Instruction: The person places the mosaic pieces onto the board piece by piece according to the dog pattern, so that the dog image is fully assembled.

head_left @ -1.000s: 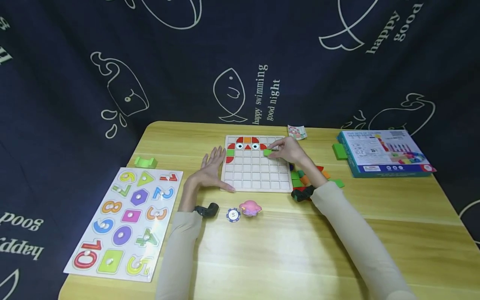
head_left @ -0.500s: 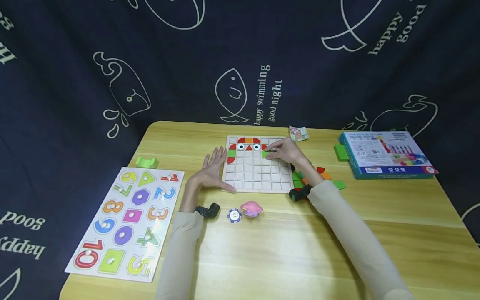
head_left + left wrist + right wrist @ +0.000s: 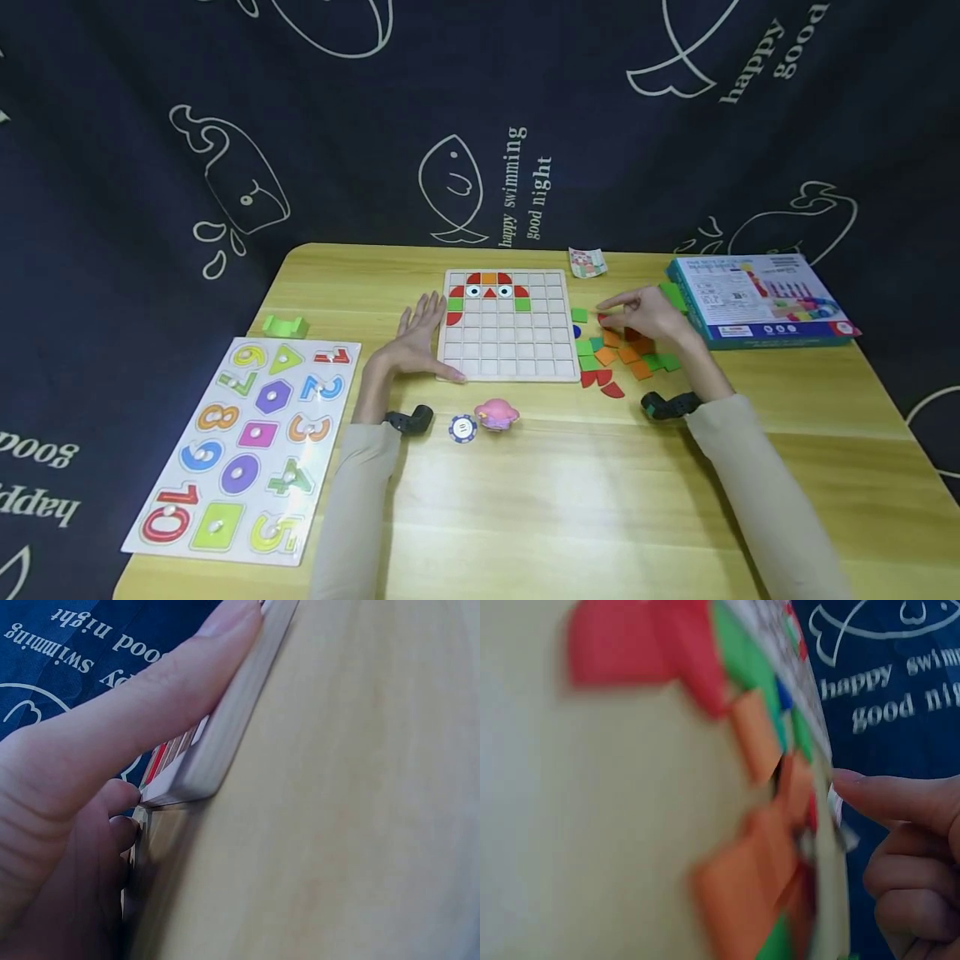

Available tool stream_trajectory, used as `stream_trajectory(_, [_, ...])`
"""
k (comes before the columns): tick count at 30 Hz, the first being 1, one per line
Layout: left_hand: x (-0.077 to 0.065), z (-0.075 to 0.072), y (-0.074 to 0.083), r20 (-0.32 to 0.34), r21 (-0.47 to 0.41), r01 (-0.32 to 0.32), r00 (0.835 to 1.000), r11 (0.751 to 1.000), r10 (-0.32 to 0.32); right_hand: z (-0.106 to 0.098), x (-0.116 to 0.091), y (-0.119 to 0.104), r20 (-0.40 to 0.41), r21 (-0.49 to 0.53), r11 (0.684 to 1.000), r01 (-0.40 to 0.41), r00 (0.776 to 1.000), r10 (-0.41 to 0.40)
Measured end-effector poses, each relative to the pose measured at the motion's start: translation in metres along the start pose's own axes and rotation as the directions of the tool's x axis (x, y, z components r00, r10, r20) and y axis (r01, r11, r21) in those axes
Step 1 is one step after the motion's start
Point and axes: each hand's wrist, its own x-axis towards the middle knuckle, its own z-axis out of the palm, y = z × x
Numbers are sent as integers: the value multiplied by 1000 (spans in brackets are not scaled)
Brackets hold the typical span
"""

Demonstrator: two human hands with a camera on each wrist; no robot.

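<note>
A white grid board [image 3: 510, 342] lies flat at the back middle, with red, green and orange tiles and two eye tiles in its upper left cells. My left hand [image 3: 411, 346] rests along the board's left side, fingers spread, the thumb [image 3: 165, 697] on its front edge. Right of the board lies a loose pile of green, orange and red tiles [image 3: 606, 357]. Over the far part of this pile is my right hand [image 3: 651, 315], index finger and thumb stretched out around a red tile [image 3: 602, 319]. A green tile [image 3: 522, 305] sits in the board under a red quarter-round tile [image 3: 522, 292].
A number puzzle board [image 3: 247, 450] lies at the left, with a green block [image 3: 285, 327] behind it. In front of the grid board are a poker chip [image 3: 462, 428] and a pink toy [image 3: 497, 414]. A box [image 3: 757, 300] stands at the right; a small picture card [image 3: 587, 262] lies behind.
My right hand has set the green tile into the board, let go, and moved right to the loose pile. My left hand has stayed at the board's left side.
</note>
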Motion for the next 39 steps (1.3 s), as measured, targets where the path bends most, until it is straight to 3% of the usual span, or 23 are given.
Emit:
stream_trajectory(7, [-4,-2,-8,-5,-13,9,1000,1000,-9,0,0,22,-4,52,997,-53,999,53])
stream_trajectory(13, [-2,0,-7,7,2,-5,1000,1000,5,3,10,20,23,121,991,-64,998,62])
stream_trajectory(23, [-2,0,-4,9,9,-6,1000,1000,6,3,21,13,91,115,993,-6,996,-5])
stream_trajectory(29, [-1,-1,-3,11,16,-1,1000,1000,1,5,18,14,33,13,999,42,999,-43])
stream_trajectory(36, [-2,-2,-2,7,9,-6,1000,1000,6,3,12,6,-28,-150,983,109,993,-114])
stream_trajectory(39, [-1,-2,-2,6,12,-11,1000,1000,11,9,10,-9,-97,-128,987,95,989,-108])
